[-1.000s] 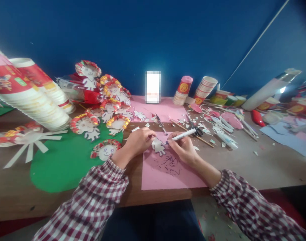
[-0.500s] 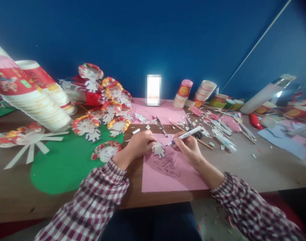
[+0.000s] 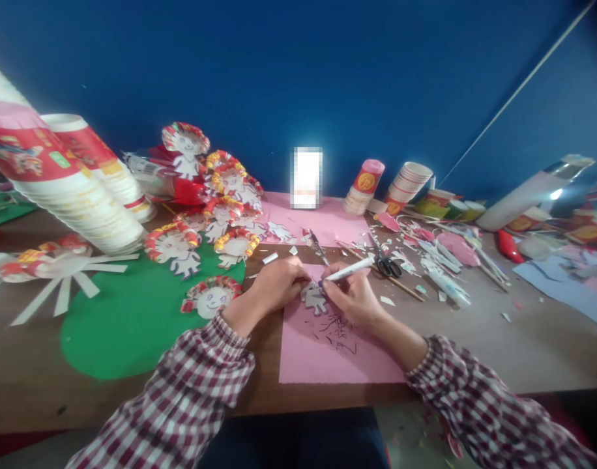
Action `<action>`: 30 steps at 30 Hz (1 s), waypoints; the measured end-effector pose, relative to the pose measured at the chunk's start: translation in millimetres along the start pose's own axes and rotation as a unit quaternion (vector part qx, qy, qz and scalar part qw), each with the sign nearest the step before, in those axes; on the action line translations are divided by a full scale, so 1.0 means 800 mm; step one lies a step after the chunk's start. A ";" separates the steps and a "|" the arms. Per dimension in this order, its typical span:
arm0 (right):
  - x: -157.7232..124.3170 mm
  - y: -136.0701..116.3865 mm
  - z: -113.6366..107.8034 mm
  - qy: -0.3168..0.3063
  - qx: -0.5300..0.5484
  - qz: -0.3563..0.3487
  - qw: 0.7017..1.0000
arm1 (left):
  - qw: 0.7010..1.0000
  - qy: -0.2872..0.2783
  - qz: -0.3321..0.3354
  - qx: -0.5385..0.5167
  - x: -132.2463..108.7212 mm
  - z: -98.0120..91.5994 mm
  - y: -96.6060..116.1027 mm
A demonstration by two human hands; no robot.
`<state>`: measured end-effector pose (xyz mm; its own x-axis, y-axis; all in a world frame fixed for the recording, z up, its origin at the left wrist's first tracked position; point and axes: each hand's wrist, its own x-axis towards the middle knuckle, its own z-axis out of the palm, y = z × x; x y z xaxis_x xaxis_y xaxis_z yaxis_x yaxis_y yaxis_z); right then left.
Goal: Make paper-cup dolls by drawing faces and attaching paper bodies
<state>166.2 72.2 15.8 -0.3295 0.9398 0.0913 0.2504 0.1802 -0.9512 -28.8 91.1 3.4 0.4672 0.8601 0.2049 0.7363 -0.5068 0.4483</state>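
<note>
A small white paper cut-out of a figure (image 3: 315, 302), edged in dark lines, lies over a pink sheet (image 3: 308, 361) marked with loose dark strokes. My left hand (image 3: 280, 284) has its fingers closed at the cut-out's upper left edge, seeming to pinch it. In my right hand (image 3: 361, 303) is a white marker (image 3: 350, 268), gripped like a pen and slanting up to the right. Its purple tip meets the upper right part of the cut-out, though my fingers partly hide the contact.
Finished paper figures (image 3: 215, 301) with red and yellow rims lie on green card (image 3: 113, 345) at left. Tall paper-cup stacks (image 3: 68, 176) lean behind them. Scissors (image 3: 389, 265), a craft knife (image 3: 319, 245) and paper scraps lie beyond my hands. A lit, blurred screen (image 3: 306, 177) stands against the wall.
My right hand has moved left with the marker, bringing its tip from beside the cut-out onto its upper part. The scissors show more fully. The whole view has shifted slightly.
</note>
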 end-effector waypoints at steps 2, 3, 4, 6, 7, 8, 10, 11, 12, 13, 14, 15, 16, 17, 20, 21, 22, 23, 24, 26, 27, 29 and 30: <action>-0.001 0.005 0.004 0.002 -0.041 -0.008 0.999 | 1.000 0.002 0.010 0.005 0.000 0.000 -0.001; -0.002 0.006 0.005 0.001 -0.055 -0.008 0.998 | 1.000 0.003 0.013 0.004 0.000 0.001 -0.001; -0.003 0.006 0.005 -0.001 -0.061 -0.005 0.998 | 1.000 0.005 0.015 0.003 0.000 0.002 -0.002; -0.003 0.004 0.005 -0.003 -0.062 0.000 0.998 | 1.000 0.008 0.015 0.000 0.000 0.003 -0.003; -0.003 0.004 0.005 -0.002 -0.059 0.004 0.998 | 1.000 0.008 0.014 -0.001 0.000 0.003 -0.004; -0.003 0.003 0.005 0.000 -0.054 0.007 0.999 | 1.000 0.007 0.012 -0.002 -0.001 0.003 -0.004; -0.004 0.004 0.006 0.003 -0.047 0.013 0.999 | 1.000 0.003 0.009 -0.007 -0.001 0.002 -0.003; -0.004 0.004 0.006 0.004 -0.049 0.015 0.999 | 1.000 0.000 0.008 -0.010 -0.001 0.001 -0.003; -0.004 0.005 0.006 0.005 -0.054 0.016 0.998 | 1.000 -0.003 0.008 -0.012 -0.001 0.000 -0.003; -0.004 0.005 0.006 0.006 -0.061 0.016 0.998 | 1.000 -0.005 0.009 -0.015 -0.001 -0.001 -0.002; -0.004 0.005 0.005 0.008 -0.069 0.015 0.997 | 1.000 -0.007 0.010 -0.016 -0.001 -0.001 -0.002; -0.004 0.005 0.005 0.009 -0.076 0.012 0.997 | 1.000 -0.008 0.011 -0.017 -0.001 -0.001 -0.002; -0.004 0.004 0.005 0.010 -0.081 0.008 0.997 | 1.000 -0.009 0.011 -0.017 -0.001 -0.001 -0.003; -0.004 0.004 0.005 0.009 -0.084 0.003 0.996 | 1.000 -0.010 0.010 -0.017 -0.001 -0.001 -0.003; -0.003 0.004 0.005 0.006 -0.090 -0.008 0.996 | 1.000 -0.013 0.010 -0.011 -0.001 0.000 -0.005; -0.003 0.005 0.005 0.005 -0.091 -0.009 0.996 | 1.000 -0.013 0.011 -0.009 -0.001 0.001 -0.005; -0.003 0.005 0.005 0.004 -0.093 -0.008 0.996 | 1.000 -0.012 0.013 -0.009 -0.001 0.001 -0.005; -0.002 0.005 0.005 0.003 -0.095 -0.007 0.995 | 1.000 -0.011 0.014 -0.009 -0.001 0.000 -0.005; -0.002 0.005 0.005 0.002 -0.097 -0.005 0.995 | 1.000 -0.010 0.016 -0.010 -0.001 0.000 -0.005; -0.002 0.004 0.005 0.001 -0.101 -0.002 0.995 | 1.000 -0.009 0.018 -0.011 -0.001 0.000 -0.004; -0.002 0.004 0.005 0.001 -0.102 -0.001 0.995 | 1.000 -0.008 0.017 -0.010 -0.001 -0.001 -0.003; -0.002 0.003 0.005 -0.002 -0.101 -0.002 0.995 | 1.000 -0.008 0.012 -0.007 -0.001 -0.001 -0.002; -0.002 0.003 0.005 -0.004 -0.100 -0.003 0.995 | 1.000 -0.008 0.010 -0.007 -0.001 -0.001 -0.002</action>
<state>163.8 69.8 12.1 -0.3383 0.9364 0.0935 0.4236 0.2403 -0.8734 -30.9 91.2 3.1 0.4899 0.8483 0.2007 0.7200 -0.5236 0.4555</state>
